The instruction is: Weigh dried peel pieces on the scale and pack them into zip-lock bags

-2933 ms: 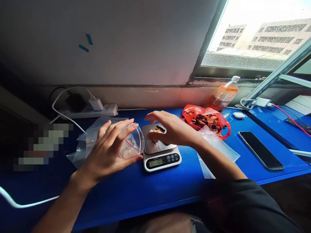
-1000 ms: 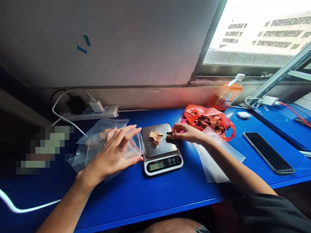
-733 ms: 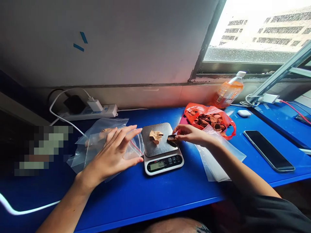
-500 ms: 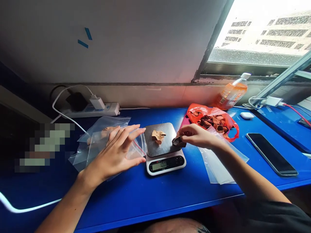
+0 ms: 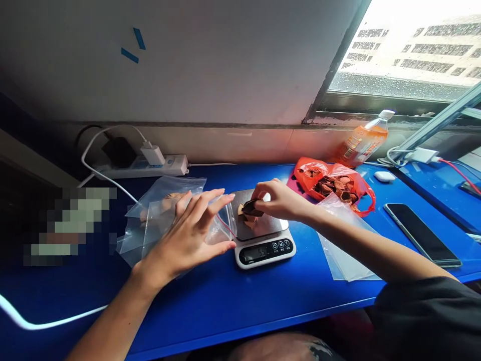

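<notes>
My right hand (image 5: 276, 198) pinches a dark, curled piece of dried peel (image 5: 252, 208) above the metal plate of a kitchen scale (image 5: 273, 250). Beneath it, partly covered, a lighter tan piece of dried peel (image 5: 250, 223) rests on the plate. With fingers and thumb spread, my left hand (image 5: 191, 233) is open at the left side of the scale, over clear zip bags (image 5: 156, 213). Tan pieces of peel show through those bags. The scale's display is lit, but its figures are hard to read.
Right of the scale, a red plastic bag (image 5: 306, 173) holds several brown peel pieces. More clear bags (image 5: 343, 260) lie before it, beside a phone (image 5: 417, 235). An orange drink bottle (image 5: 364, 140) and a white earbud case (image 5: 384, 176) stand behind. A power strip (image 5: 175, 165) runs along the wall.
My right hand has carried the dark peel left from the plate's right edge to over the tan peel. The scale's reading has changed from 10.0. My left hand stays spread.
</notes>
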`<state>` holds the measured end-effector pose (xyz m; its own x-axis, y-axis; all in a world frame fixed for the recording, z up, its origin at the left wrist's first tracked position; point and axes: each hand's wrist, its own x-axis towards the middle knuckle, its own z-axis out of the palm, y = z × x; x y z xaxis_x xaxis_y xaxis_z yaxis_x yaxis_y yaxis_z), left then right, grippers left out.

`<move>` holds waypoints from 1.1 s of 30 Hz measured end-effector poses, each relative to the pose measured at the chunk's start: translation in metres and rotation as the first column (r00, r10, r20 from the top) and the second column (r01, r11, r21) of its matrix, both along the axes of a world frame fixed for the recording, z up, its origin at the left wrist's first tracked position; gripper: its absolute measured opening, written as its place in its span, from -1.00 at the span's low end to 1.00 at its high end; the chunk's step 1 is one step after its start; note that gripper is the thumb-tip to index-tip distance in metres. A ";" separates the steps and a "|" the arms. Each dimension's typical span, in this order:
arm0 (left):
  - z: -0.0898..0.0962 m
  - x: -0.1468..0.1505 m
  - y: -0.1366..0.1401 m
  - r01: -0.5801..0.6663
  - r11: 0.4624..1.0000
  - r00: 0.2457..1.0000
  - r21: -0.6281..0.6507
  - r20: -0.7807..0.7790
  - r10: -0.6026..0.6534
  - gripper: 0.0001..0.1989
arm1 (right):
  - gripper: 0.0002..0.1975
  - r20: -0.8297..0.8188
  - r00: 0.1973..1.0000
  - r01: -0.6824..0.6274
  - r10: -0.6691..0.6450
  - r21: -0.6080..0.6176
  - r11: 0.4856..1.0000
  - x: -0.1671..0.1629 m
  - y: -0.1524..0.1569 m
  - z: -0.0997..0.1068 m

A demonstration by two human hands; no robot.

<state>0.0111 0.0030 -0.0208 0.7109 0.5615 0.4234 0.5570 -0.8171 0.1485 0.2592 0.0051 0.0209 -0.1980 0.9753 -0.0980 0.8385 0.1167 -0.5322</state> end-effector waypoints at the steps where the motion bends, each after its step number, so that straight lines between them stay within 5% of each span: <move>1: 0.000 0.001 -0.001 0.001 1.000 1.000 -0.006 0.001 -0.001 -0.10 | -0.90 -0.018 1.000 0.015 -0.015 -0.007 1.000 0.000 0.000 -0.001; 15: -0.023 0.013 0.001 0.007 0.998 0.999 -0.059 -0.035 -0.009 -0.04 | -0.76 -0.250 0.968 -0.040 0.001 -0.151 0.988 -0.010 -0.005 -0.018; 20: -0.023 0.013 0.001 0.008 0.999 1.000 -0.032 -0.026 -0.009 -0.01 | -0.72 -0.402 0.915 -0.074 0.035 -0.083 0.994 -0.019 -0.005 -0.028; 24: -0.023 0.013 0.001 0.009 1.000 1.000 -0.019 0.005 -0.009 0.02 | -0.72 -0.603 0.798 -0.046 -0.005 -0.069 0.997 -0.025 -0.011 -0.030; 28: -0.025 0.014 0.000 0.040 0.999 0.999 -0.014 0.012 -0.039 0.00 | -0.76 -0.685 0.717 -0.160 0.130 0.020 0.987 -0.032 -0.017 -0.035; 33: -0.024 0.016 -0.002 0.028 0.999 0.999 -0.044 0.019 -0.027 0.01 | -0.81 -0.719 0.686 -0.001 0.112 0.153 0.988 -0.034 -0.018 -0.048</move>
<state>0.0266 0.0014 -0.0446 0.7186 0.5603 0.4120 0.5311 -0.8245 0.1950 0.2248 -0.0124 -0.0276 -0.2085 0.9517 0.2253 0.1872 0.2650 -0.9459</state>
